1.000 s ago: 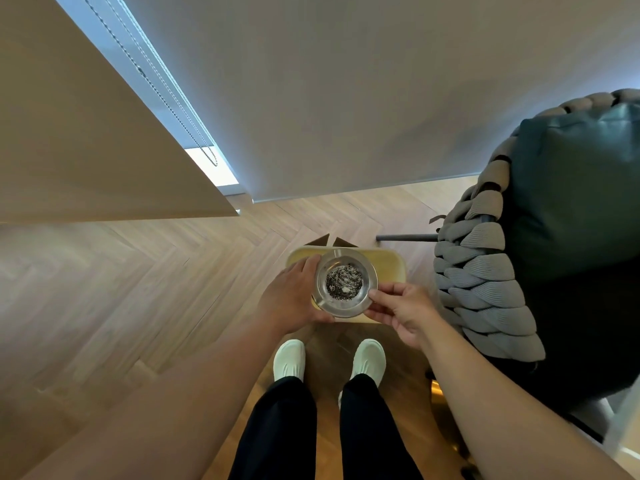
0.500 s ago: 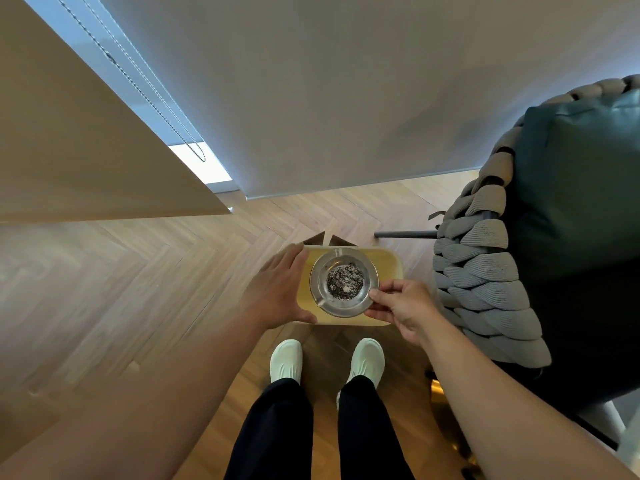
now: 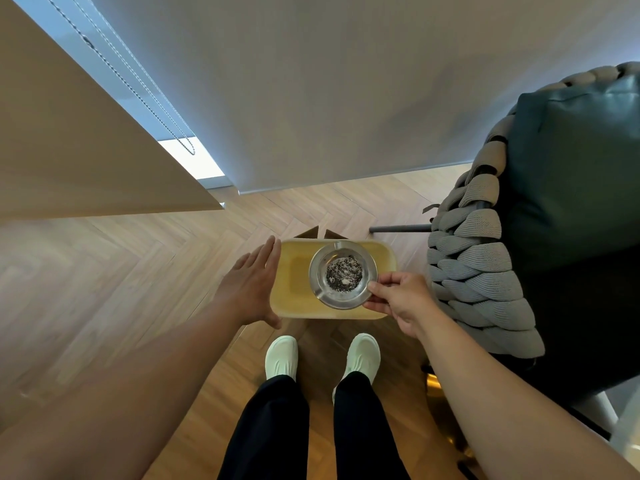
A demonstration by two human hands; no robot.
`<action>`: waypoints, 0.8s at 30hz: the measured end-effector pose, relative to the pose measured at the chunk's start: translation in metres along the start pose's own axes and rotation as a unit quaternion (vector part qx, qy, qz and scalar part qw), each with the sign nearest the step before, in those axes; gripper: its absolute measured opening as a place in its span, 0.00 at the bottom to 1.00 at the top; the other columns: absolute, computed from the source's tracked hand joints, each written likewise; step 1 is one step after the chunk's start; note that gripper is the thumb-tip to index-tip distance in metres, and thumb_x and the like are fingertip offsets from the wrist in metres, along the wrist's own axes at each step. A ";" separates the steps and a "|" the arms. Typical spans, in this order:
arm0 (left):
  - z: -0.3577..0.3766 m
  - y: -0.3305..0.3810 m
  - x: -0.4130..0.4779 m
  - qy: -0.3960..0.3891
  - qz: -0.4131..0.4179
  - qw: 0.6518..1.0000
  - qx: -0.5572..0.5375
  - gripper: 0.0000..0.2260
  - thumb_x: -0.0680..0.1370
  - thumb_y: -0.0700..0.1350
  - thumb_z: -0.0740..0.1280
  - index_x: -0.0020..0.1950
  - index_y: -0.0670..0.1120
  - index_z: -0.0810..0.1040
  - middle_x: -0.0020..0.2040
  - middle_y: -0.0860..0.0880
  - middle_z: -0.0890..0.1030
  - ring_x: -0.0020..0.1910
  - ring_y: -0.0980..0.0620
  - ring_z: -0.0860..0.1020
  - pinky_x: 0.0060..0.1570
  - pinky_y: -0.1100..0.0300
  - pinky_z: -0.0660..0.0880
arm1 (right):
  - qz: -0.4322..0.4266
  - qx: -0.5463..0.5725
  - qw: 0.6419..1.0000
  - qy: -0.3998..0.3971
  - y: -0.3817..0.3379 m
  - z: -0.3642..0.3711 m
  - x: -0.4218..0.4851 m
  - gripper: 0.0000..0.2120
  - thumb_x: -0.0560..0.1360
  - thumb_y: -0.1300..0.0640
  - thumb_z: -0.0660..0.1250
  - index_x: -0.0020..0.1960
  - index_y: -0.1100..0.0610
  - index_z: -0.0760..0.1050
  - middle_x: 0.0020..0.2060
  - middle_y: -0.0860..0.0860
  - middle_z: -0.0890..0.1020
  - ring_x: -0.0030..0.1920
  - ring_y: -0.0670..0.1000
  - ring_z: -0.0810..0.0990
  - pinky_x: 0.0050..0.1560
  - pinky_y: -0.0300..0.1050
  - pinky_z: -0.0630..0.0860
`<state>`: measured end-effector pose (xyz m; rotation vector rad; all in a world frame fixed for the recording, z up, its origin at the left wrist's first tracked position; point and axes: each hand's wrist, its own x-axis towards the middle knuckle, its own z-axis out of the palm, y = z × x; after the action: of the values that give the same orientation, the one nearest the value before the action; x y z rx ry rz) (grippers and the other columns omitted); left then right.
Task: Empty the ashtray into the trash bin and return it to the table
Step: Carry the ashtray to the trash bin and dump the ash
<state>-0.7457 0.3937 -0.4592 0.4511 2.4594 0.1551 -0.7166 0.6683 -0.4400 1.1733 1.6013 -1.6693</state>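
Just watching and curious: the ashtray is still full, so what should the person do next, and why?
Probably tip the ashtray over with the right hand. It sits level, ash still in its middle, pinched at the rim by the right hand's fingers, directly above the yellow bin. The left hand is open beside the bin's edge; whether it touches the bin is unclear.

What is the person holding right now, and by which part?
The right hand pinches the metal ashtray by its near right rim, level above the yellow bin. The left hand is open and holds nothing.
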 end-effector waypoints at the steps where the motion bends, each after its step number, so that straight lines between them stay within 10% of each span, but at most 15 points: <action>1: 0.001 0.001 0.000 -0.001 -0.001 1.000 0.003 0.72 0.55 0.68 0.79 0.78 0.45 0.31 0.81 0.46 0.38 0.80 0.46 0.44 0.77 0.52 0.48 | -0.003 -0.002 1.000 0.003 0.000 0.000 0.001 0.04 0.76 0.71 0.69 0.47 0.65 0.76 0.51 0.67 0.81 0.40 0.57 0.83 0.35 0.46 0.85; 15: 0.004 0.009 0.005 0.010 -0.017 0.999 0.039 0.69 0.58 0.67 0.78 0.78 0.43 0.32 0.81 0.43 0.42 0.80 0.44 0.47 0.76 0.52 0.50 | -0.206 -0.206 0.952 0.094 0.002 0.002 0.003 0.11 0.75 0.64 0.73 0.39 0.51 0.78 0.38 0.52 0.84 0.35 0.48 0.84 0.37 0.38 0.81; 18: 0.004 0.010 0.005 0.011 -0.019 0.999 0.032 0.69 0.58 0.67 0.78 0.78 0.43 0.33 0.82 0.43 0.42 0.80 0.44 0.47 0.76 0.52 0.50 | -0.338 -0.324 0.878 0.101 0.004 0.001 -0.006 0.04 0.74 0.61 0.74 0.41 0.53 0.82 0.34 0.44 0.81 0.35 0.41 0.80 0.35 0.28 0.73; 24: 0.005 0.010 0.004 0.015 -0.015 1.000 0.017 0.69 0.58 0.66 0.79 0.78 0.44 0.32 0.81 0.43 0.42 0.80 0.44 0.47 0.76 0.53 0.49 | -0.589 -0.487 0.641 0.073 0.019 0.007 -0.014 0.01 0.72 0.69 0.72 0.42 0.66 0.82 0.35 0.59 0.83 0.37 0.59 0.82 0.34 0.55 0.81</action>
<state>-0.7430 0.4041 -0.4634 0.4277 2.4993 0.1090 -0.6952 0.6562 -0.4381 -0.5004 3.0572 -0.7502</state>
